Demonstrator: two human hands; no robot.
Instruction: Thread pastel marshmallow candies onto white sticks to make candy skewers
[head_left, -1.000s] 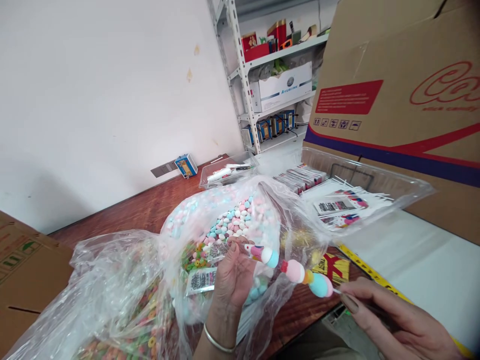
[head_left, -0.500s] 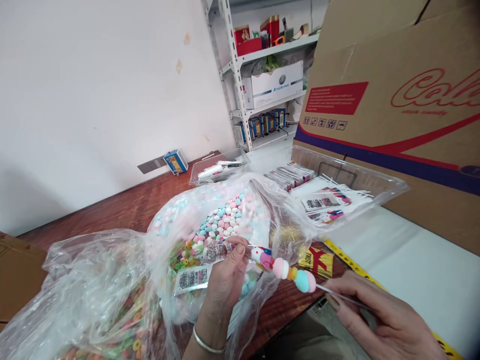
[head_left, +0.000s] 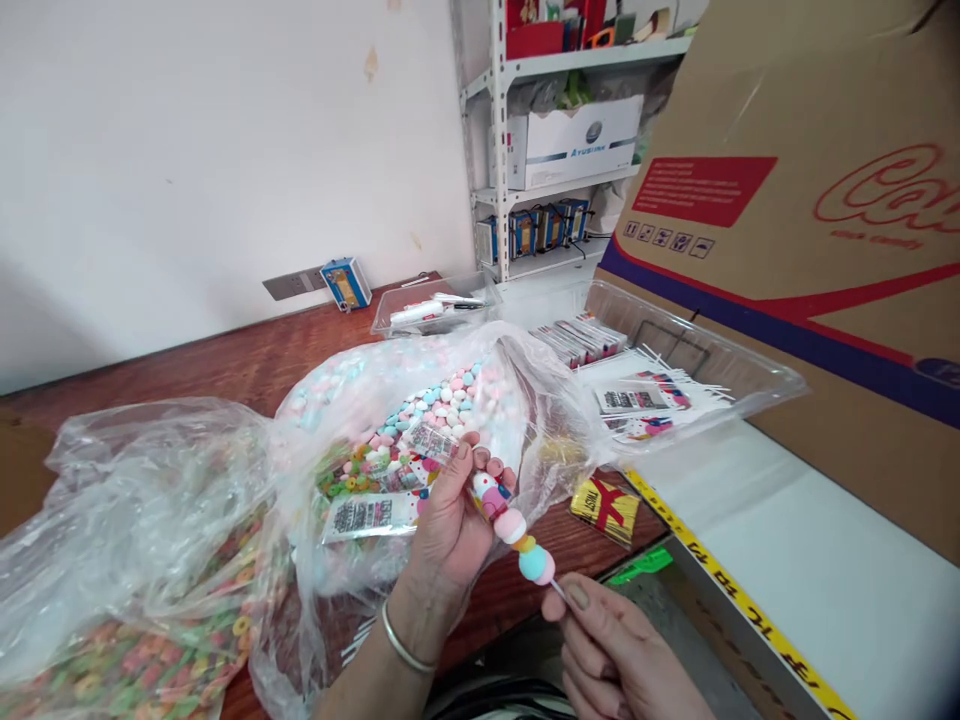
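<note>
A candy skewer [head_left: 517, 535] of pink, orange and blue pieces on a thin white stick runs between my two hands. My right hand [head_left: 611, 645] pinches the stick just below the blue piece. My left hand [head_left: 454, 525], with a bangle on the wrist, is closed round a small clear printed wrapper [head_left: 429, 440], and the skewer's top end is inside it. Both hands hover over the front of an open plastic bag of pastel candies [head_left: 442, 400]. More printed wrappers [head_left: 367, 515] lie on that bag by my left hand.
A second plastic bag of coloured candy rings [head_left: 127, 600] lies at the left on the wooden table [head_left: 247, 360]. A clear tray [head_left: 750, 375] with sticks and printed wrappers stands at the right before a large cardboard box [head_left: 810, 230]. A smaller clear tray [head_left: 431, 315] and metal shelves [head_left: 555, 130] are behind.
The skewer has slid deeper into the wrapper held in my left hand. My right hand has moved left and up the stick, close to the blue piece. The view has shifted.
</note>
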